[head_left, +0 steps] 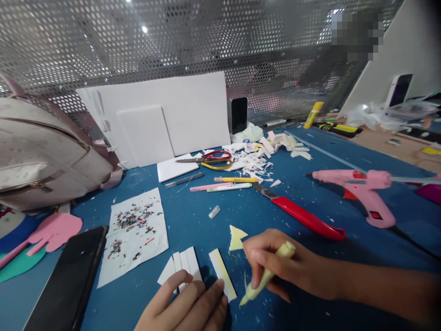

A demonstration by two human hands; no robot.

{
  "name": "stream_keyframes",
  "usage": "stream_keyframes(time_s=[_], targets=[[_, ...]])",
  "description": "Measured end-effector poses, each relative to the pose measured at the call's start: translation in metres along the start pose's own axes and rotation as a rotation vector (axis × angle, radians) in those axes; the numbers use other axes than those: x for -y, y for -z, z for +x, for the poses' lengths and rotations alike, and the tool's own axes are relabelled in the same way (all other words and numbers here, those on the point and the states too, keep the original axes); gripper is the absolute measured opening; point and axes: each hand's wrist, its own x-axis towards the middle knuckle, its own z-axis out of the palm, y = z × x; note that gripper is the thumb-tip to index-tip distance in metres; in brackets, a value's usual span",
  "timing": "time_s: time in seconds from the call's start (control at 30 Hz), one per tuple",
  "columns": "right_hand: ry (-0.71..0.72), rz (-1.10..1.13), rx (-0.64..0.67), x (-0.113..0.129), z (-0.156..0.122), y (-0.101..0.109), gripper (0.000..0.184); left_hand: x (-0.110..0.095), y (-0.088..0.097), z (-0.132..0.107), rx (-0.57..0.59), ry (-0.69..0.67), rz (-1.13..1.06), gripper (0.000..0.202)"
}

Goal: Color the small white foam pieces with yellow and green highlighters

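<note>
Black phone [69, 280] flat at the desk's [193, 216] far left. Left hand [188, 305], fingers close together, flat on the near ends of the white strips [186, 264]. Yellow-edged strip [222, 273] at its 2 o'clock. Right hand [279, 266], fingers pinching pale yellow marker [267, 276], tip down just beside that strip. Red cutter [303, 216] at the right hand's 1 o'clock; pink glue gun [358, 188] beyond.
</note>
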Motion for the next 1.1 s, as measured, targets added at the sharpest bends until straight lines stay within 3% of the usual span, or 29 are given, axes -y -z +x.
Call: stream_keyframes(time_s=[0.13, 0.3, 0.37, 0.43, 0.53, 0.63, 0.77, 0.9, 1.1], targets=[[0.142, 0.108, -0.07, -0.003, 0.0, 0.004, 0.049, -0.001, -0.004, 0.002, -0.132, 0.003, -0.018, 0.034], [0.272, 0.011, -0.425, -0.002, 0.003, 0.006, 0.035, 0.004, 0.013, 0.018, -0.019, 0.011, -0.063, 0.03], [0.306, -0.015, -0.534, -0.003, 0.006, 0.008, 0.031, 0.013, 0.018, 0.03, -0.035, 0.085, -0.1, 0.028], [0.327, -0.019, -0.58, -0.004, 0.01, 0.009, 0.026, 0.028, 0.017, 0.045, 0.082, 0.212, -0.159, 0.028], [0.317, -0.068, -0.567, -0.004, 0.013, 0.012, 0.019, 0.058, 0.003, 0.067, 0.251, 0.368, -0.249, 0.022], [0.324, -0.161, -0.549, -0.003, 0.012, 0.015, 0.015, 0.084, -0.021, 0.084, 0.321, 0.394, -0.3, 0.014], [0.333, -0.172, -0.52, -0.005, 0.012, 0.019, 0.017, 0.102, -0.045, 0.091, 0.42, 0.397, -0.43, 0.016], [0.314, -0.143, -0.491, -0.01, 0.016, 0.022, 0.027, 0.109, -0.045, 0.087, 0.445, 0.424, -0.5, 0.023], [0.319, -0.145, -0.451, -0.012, 0.016, 0.021, 0.026, 0.11, -0.043, 0.078, 0.446, 0.426, -0.53, 0.023]])
